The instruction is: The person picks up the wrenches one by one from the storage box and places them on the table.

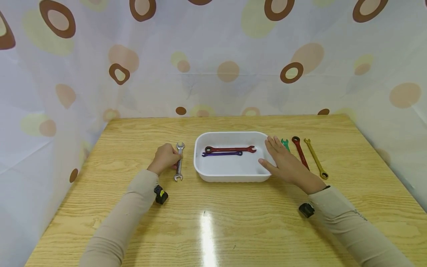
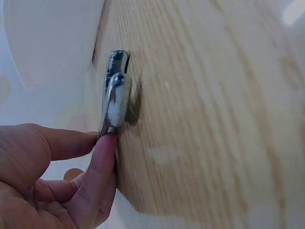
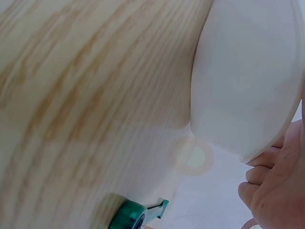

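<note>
My left hand (image 1: 165,158) pinches a silver double-ended wrench (image 1: 179,170) between thumb and fingers, left of the white tray (image 1: 230,178). The left wrist view shows the wrench's shiny end (image 2: 116,98) close over the wood. On the tray's right side, my right hand (image 1: 283,166) lies with extended fingers over the rim, thumb toward the inside. In the right wrist view its fingers (image 3: 259,176) are right at the rim. Inside the tray lie a red ratchet wrench (image 1: 230,150) and a thinner purple wrench (image 1: 221,154).
To the right of the tray are a green wrench (image 1: 285,143), partly hidden by my right hand, a dark red ratchet wrench (image 1: 300,151) and a gold wrench (image 1: 315,158). The wooden table (image 1: 173,230) meets a patterned curtain (image 1: 207,92) at its back.
</note>
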Demonstrator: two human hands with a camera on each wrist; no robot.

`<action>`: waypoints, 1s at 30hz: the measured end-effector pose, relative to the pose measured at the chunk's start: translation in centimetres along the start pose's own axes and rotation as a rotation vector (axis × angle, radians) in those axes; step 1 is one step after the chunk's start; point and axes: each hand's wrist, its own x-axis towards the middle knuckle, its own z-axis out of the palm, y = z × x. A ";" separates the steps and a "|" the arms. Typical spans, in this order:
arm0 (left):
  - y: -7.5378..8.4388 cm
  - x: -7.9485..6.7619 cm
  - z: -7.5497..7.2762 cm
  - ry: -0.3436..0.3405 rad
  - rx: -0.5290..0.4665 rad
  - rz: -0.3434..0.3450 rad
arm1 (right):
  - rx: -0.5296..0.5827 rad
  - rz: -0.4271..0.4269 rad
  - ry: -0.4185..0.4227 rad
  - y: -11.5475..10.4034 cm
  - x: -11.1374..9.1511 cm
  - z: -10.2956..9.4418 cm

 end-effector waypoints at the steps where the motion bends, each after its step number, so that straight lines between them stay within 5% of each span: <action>1: 0.0 0.0 0.0 0.001 0.007 0.002 | 0.001 0.001 -0.001 0.0 0.0 0.0; 30: 0.4 -0.2 0.2 0.028 0.067 0.021 | 0.025 0.006 -0.027 0.0 0.0 -0.6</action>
